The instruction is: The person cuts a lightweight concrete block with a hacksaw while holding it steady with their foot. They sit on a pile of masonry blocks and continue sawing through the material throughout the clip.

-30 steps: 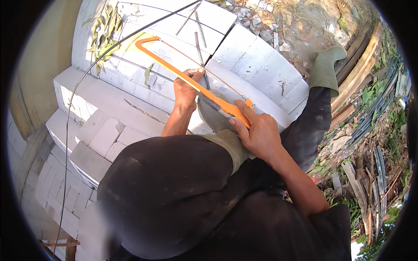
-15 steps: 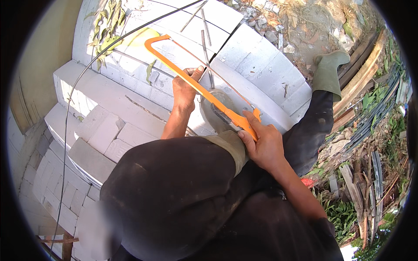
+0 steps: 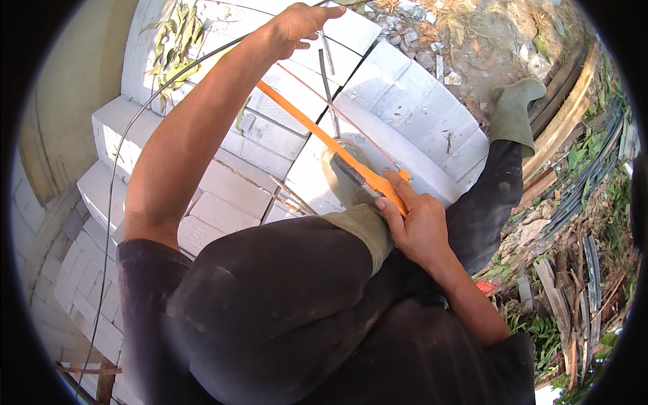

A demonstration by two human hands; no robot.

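The right hand (image 3: 422,226) is closed around the grip of an orange hacksaw (image 3: 317,131), its thumb laid along the near side and the fingers wrapped over the handle from the right; the hacksaw slants from that hand toward the far left, above the left boot (image 3: 341,179) and the pale blocks (image 3: 405,88), with its thin reddish blade on the far right side of the frame and its far end hidden behind the left forearm (image 3: 182,148). The left hand (image 3: 300,28) is stretched out at the far edge of the view, apart from the hacksaw, its fingers loosely spread and the forefinger pointing right; a black cable (image 3: 135,118) runs beneath the forearm and on toward this hand, and whether the fingers touch it I cannot tell. Just nearer than the left hand, two slim dark rods lie on the blocks: the longer rod (image 3: 326,81) reaches in under the blade toward the left boot, and the shorter rod (image 3: 328,54) lies just beside it, on the far right. Dry and green leaves (image 3: 179,40) are scattered on the blocks at the far left. The left knee (image 3: 270,270), in black trousers, is bent at the near side, while the right boot (image 3: 513,111) stands out at the far right beside long timber pieces (image 3: 563,111)
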